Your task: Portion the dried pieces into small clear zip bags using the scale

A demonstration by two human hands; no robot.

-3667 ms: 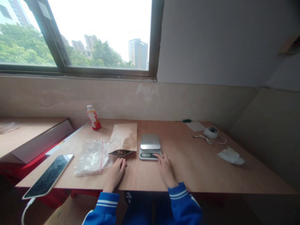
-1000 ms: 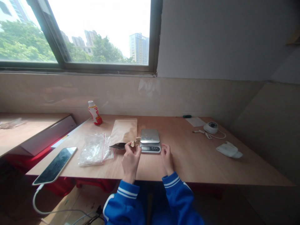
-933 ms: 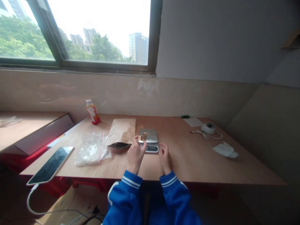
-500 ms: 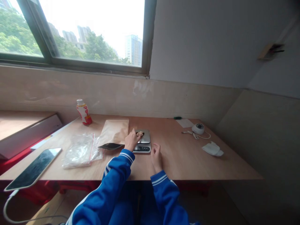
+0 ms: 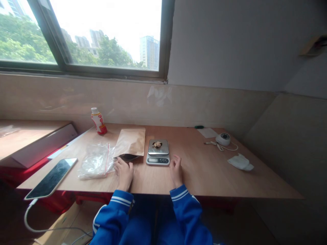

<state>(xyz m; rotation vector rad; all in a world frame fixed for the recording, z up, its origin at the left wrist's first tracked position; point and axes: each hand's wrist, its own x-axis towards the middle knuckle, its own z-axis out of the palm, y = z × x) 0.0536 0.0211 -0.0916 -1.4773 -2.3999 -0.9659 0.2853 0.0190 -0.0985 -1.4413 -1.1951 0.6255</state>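
A small kitchen scale (image 5: 158,160) sits in front of me, a little pile of pale brown dried pieces (image 5: 157,145) on its metal plate. Left of it lies a brown kraft paper pouch (image 5: 131,141), its dark mouth gaping toward me. My left hand (image 5: 124,173) is at that mouth, fingers apart and holding nothing I can see; whether the fingertips touch the pouch's edge I cannot tell. My right hand (image 5: 176,172) rests on the table just right of the scale, loosely curved, fingers apart and nothing in it.
Clear zip bags (image 5: 94,161) lie left of the pouch, and a phone (image 5: 52,178) with a cable is at the left edge. A bottle (image 5: 98,121) stands behind. To the right are a white camera (image 5: 223,139), a crumpled tissue (image 5: 240,162) and a paper sheet (image 5: 206,132).
My left hand has left the scale and come back left to the pouch's mouth, leaving the dried pieces on the plate. My right hand stays by the scale. The view has shifted slightly.
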